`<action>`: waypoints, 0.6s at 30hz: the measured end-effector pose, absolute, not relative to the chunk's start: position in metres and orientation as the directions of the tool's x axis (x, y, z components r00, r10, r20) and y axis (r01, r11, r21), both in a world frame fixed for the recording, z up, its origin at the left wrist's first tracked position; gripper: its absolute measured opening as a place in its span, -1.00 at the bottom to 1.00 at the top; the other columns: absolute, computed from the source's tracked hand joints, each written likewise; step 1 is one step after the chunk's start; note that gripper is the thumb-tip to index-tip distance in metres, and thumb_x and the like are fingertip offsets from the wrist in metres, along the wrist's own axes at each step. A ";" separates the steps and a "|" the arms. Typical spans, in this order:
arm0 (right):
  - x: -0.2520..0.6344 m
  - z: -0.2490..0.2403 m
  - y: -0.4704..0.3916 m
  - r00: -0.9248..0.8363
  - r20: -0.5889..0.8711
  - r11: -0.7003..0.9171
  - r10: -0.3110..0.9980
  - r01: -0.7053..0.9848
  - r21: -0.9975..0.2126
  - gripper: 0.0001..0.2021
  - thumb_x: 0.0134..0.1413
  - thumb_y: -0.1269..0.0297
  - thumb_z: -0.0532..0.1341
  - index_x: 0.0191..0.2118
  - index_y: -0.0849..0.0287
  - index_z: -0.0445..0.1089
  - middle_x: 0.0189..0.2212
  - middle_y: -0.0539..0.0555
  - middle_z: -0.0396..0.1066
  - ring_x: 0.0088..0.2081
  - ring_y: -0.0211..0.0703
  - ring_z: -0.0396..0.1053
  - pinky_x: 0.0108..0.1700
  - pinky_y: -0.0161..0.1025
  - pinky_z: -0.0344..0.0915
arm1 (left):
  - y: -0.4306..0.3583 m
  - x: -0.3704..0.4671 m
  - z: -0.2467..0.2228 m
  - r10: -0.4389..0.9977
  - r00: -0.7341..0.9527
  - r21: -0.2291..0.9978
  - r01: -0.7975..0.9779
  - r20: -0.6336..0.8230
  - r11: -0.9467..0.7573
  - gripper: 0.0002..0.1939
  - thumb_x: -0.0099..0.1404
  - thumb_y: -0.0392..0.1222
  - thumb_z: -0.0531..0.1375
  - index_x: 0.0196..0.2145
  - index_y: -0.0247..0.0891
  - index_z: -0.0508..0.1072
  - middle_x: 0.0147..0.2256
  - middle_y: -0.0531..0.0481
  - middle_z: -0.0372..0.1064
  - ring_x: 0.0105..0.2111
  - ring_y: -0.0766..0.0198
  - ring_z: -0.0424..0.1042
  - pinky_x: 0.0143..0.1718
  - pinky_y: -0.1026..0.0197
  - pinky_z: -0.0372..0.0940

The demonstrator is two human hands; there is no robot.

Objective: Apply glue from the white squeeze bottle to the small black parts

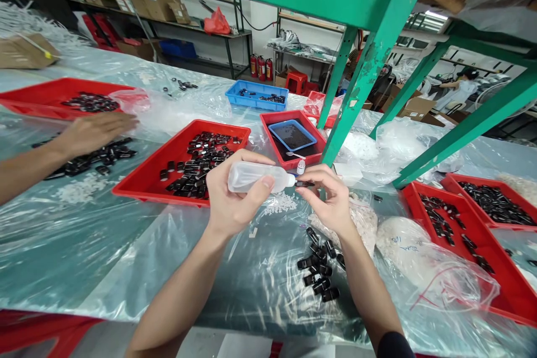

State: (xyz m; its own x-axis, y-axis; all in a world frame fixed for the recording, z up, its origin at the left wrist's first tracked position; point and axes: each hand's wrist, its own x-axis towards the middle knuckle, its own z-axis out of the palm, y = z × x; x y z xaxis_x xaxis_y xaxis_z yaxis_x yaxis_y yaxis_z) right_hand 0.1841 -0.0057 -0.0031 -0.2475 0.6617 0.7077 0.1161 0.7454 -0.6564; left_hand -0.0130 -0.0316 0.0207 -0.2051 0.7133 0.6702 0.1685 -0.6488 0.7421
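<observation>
My left hand (235, 193) is wrapped round a translucent white squeeze bottle (255, 177), which lies sideways with its nozzle pointing right. At the nozzle tip, my right hand (325, 193) pinches a small black piece (304, 183). Below my right hand, several black pieces (319, 268) lie in a loose pile on the plastic-covered table (176, 268). Small white bits (281, 203) are scattered under the bottle. A red tray (146, 179) holding many black pieces stands beyond my left hand.
Another person's hand (96, 131) reaches in at the left over black pieces. Green frame posts (363, 89) rise beyond my right hand. A red tray with a blue tray (292, 134) inside stands ahead. Bags of white bits (403, 240) and red trays (503, 291) are at the right.
</observation>
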 end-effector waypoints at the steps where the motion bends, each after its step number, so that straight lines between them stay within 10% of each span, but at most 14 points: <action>1: 0.183 -0.003 -0.006 -0.253 0.710 0.749 0.657 0.116 -0.652 -0.93 0.28 0.35 0.37 -0.14 0.06 0.57 -0.23 0.05 0.51 -0.28 -0.17 0.40 -0.45 -0.27 0.26 | -0.032 -0.014 0.023 0.707 -0.199 0.734 0.201 0.679 -0.649 -0.78 0.22 0.01 0.35 -0.34 -0.20 0.60 -0.50 0.04 0.48 -0.58 0.35 0.31 -0.59 0.27 0.14; 18: 0.178 -0.006 -0.005 -0.283 0.693 0.726 0.663 0.020 -0.687 -0.88 0.25 0.40 0.40 -0.14 0.05 0.57 -0.22 0.02 0.52 -0.26 -0.21 0.43 -0.42 -0.29 0.29 | -0.034 -0.018 0.030 0.704 -0.116 0.706 0.249 0.701 -0.663 -0.85 0.18 -0.07 0.34 -0.39 -0.20 0.58 -0.53 0.04 0.50 -0.65 0.36 0.26 -0.68 0.26 0.10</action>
